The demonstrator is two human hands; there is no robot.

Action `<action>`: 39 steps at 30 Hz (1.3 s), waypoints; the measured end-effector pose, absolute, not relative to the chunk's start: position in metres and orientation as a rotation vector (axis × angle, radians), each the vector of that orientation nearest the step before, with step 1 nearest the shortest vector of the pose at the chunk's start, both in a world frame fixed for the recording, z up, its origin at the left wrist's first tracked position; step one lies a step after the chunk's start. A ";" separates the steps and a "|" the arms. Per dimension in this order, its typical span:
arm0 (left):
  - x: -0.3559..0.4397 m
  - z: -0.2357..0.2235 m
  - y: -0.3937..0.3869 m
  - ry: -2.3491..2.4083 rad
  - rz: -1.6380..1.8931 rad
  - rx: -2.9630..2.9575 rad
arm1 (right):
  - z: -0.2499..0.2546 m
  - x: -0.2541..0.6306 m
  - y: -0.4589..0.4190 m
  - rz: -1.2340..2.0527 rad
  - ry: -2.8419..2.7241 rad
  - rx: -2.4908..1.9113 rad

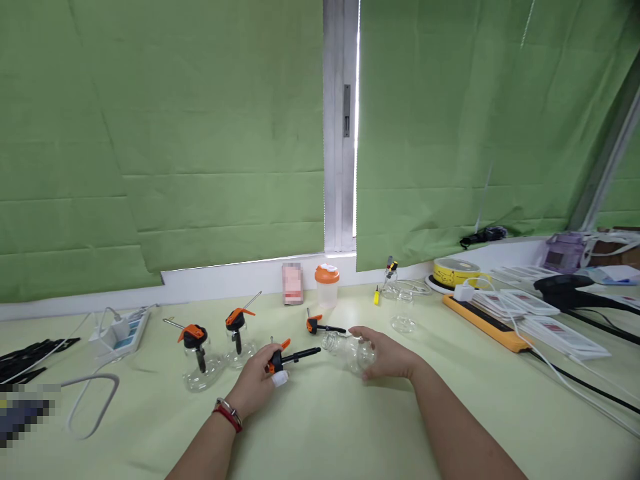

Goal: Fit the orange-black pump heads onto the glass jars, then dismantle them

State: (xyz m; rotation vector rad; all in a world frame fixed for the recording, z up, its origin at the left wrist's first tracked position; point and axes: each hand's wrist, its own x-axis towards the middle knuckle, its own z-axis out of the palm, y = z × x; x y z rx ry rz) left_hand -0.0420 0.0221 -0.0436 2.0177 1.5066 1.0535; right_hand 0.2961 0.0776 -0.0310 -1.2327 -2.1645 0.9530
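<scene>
My left hand (260, 375) is closed on an orange-and-black spray pump head (278, 361), whose black stem points right. A white wrap covers one of its fingertips. My right hand (388, 355) grips a clear bottle (350, 353) around its base, tilted so that the open neck faces the stem. Stem and neck are a small gap apart. Just behind lies another pump head (315, 325) on the table. To the left stand two clear bottles, a nearer one (203, 377) and a farther one (240, 353), both fitted with orange-and-black pump heads and thin metal spouts.
At the back are an orange-lidded cup (327, 283) and a blurred pink box (293, 284). Another clear bottle (403, 323) stands behind my right hand. An orange power strip (485, 323) with cables lies right; a white power strip (120, 335) lies left.
</scene>
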 end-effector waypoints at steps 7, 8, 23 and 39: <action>-0.045 -0.048 0.024 1.512 1.033 2.027 | -0.028 0.296 0.075 0.947 -2.152 -1.221; -0.045 -0.048 0.024 1.512 1.021 2.034 | -0.027 0.295 0.075 0.938 -2.149 -1.223; -0.042 -0.043 0.020 1.494 1.024 2.076 | -0.025 0.296 0.072 0.994 -2.084 -1.265; -0.034 -0.040 0.015 1.436 0.957 2.053 | -0.026 0.279 0.069 1.137 -2.092 -1.190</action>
